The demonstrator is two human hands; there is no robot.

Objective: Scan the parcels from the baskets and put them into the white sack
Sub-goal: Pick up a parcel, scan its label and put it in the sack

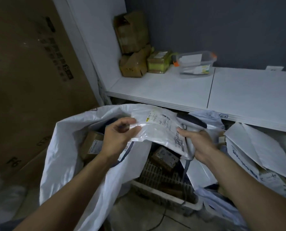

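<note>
Parcel [155, 129], flat crinkly plastic pouch, left fingers [135, 129] pinching its edge, right fingers [185, 132] gripping curved scanner [192, 122]

white sack [65, 147]: plain white, dark blue print on one fold.
parcel [157, 129]: glossy translucent white film; white label with black text and one small yellow mark.
scanner [191, 124]: light grey handle, dark head.
basket [163, 195]: off-white, lattice-pattern wall.
sack box [93, 144] and basket box [165, 156]: brown.
desk [163, 90]: white panels.
Far-left desk corner: brown cartons [132, 47], then a banded box [157, 64], yellow-green stripes.
tub [196, 64] at the back edge: clear, orange clips.
wall [222, 30]: dark grey-blue.
mailers [248, 152] on the right: white, blue print.
big carton [27, 72] on the left: brown, black print.
</note>
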